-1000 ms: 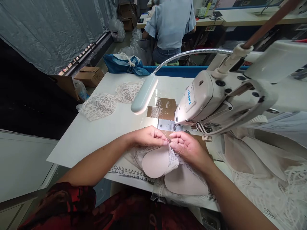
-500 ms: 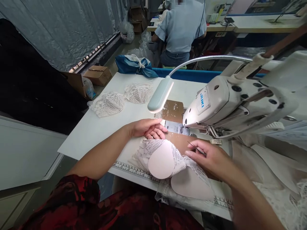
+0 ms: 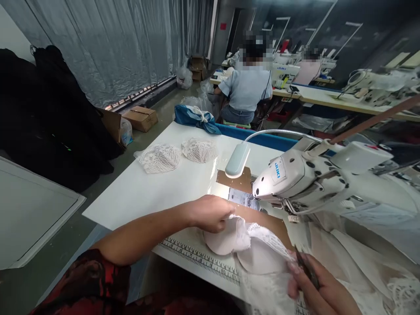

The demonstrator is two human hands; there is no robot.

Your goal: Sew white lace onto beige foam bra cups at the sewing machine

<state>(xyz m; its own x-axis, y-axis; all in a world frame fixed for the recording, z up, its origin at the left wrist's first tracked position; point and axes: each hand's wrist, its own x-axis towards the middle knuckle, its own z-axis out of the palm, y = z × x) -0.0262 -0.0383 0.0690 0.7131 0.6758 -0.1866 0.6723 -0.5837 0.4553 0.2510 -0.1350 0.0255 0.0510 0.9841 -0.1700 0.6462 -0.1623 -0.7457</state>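
Observation:
A pale pink padded bra piece with white lace lies on the white sewing table, just in front of the sewing machine. My left hand is closed on the lace at the top of the left cup. My right hand is low at the near right, closed around thin dark tweezers and touching the lace edge by the right cup. A ruler strip runs along the table's near edge under the cups.
Two finished white lace cups lie at the table's far left. A gooseneck lamp hangs over the needle plate. Loose lace and beige fabric pile at the right. A person in a light blue shirt sits at the table ahead, back turned.
My view has lifted toward the room. My right hand pulled back toward me and down to the right with the tweezers; my left hand closed on the lace of the left cup.

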